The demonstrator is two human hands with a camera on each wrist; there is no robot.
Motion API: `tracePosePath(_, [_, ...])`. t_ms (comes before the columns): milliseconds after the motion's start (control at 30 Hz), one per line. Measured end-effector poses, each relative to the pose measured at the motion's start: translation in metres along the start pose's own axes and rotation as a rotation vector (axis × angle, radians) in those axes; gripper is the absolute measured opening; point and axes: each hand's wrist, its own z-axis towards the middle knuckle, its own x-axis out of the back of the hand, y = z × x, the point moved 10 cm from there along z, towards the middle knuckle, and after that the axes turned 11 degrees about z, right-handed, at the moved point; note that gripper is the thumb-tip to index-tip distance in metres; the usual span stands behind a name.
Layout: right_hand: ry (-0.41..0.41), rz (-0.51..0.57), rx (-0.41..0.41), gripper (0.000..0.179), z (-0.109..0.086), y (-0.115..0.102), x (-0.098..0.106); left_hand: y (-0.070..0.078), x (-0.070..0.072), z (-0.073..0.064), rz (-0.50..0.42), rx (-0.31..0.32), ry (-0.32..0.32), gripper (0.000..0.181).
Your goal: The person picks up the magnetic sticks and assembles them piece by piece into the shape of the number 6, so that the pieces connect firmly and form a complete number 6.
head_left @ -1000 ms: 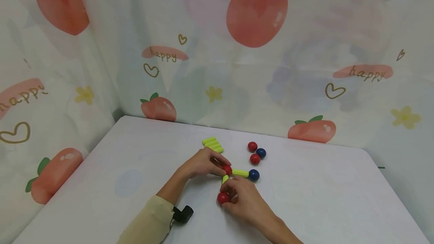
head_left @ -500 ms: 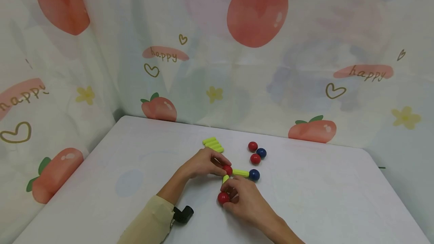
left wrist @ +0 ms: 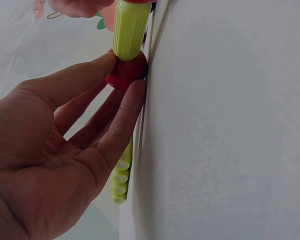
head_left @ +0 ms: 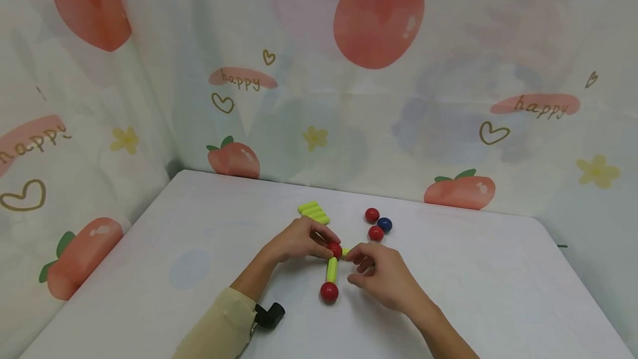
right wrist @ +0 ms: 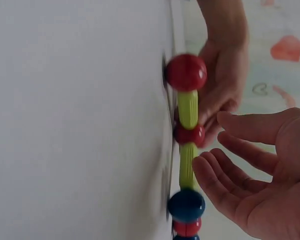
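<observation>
My left hand [head_left: 299,241] pinches a red ball [left wrist: 127,72] between thumb and fingers, low over the table. From that ball a yellow-green rod [head_left: 331,270] runs toward me to a second red ball [head_left: 329,292]. Another yellow-green rod [right wrist: 188,165] leaves the pinched ball to the right and ends in a dark blue ball [right wrist: 186,205]; in the head view my right hand covers that blue ball. My right hand [head_left: 384,273] hovers beside this second rod, fingers loosely bent with nothing between them. In the right wrist view its fingertips come close to the rod.
Several yellow-green rods [head_left: 314,213] lie side by side behind my left hand. To their right sit a red ball [head_left: 371,215], a blue ball [head_left: 384,225] and another red ball [head_left: 376,233]. A printed curtain [head_left: 319,98] stands behind the white table [head_left: 473,292].
My right hand has let go of the near red ball and moved up and right to the second rod, now hiding the blue ball. My left hand keeps its place.
</observation>
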Motion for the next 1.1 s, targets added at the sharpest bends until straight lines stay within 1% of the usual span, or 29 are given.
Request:
tracePosePath(100, [0.083,-0.021,-0.003,0.029,0.003,0.005,0.020,0.000,0.000,0.000,0.002,-0.002,0.001,0.022])
tracePosePath(167, [0.122,-0.023,-0.003,0.029,0.005,0.010,0.031,-0.001,0.000,0.001,0.004,-0.004,0.001,0.023])
tracePosePath(267, [0.153,-0.028,-0.016,0.029,0.006,0.018,0.044,-0.001,0.000,0.001,0.006,-0.001,0.001,0.023])
tracePosePath(333, [0.156,-0.025,-0.042,0.030,0.007,0.025,0.048,-0.001,0.000,0.001,0.007,0.000,0.004,0.023])
tracePosePath(467, [0.123,-0.016,-0.104,0.032,0.010,0.038,0.050,0.000,0.000,0.001,0.014,0.004,0.011,0.024])
tracePosePath(567, [0.092,-0.002,-0.131,0.032,0.012,0.045,0.047,-0.001,0.000,0.001,0.017,0.005,0.014,0.024])
tracePosePath(833, [0.083,0.042,-0.160,0.030,0.014,0.058,0.046,-0.001,0.000,0.003,0.022,0.005,0.016,0.024])
tracePosePath(1000, [0.083,0.056,-0.170,0.029,0.014,0.060,0.045,0.001,0.000,0.002,0.030,0.000,0.009,0.024])
tracePosePath(1100, [0.084,0.051,-0.172,0.029,0.015,0.060,0.045,0.003,0.002,-0.001,0.051,-0.004,0.002,0.027])
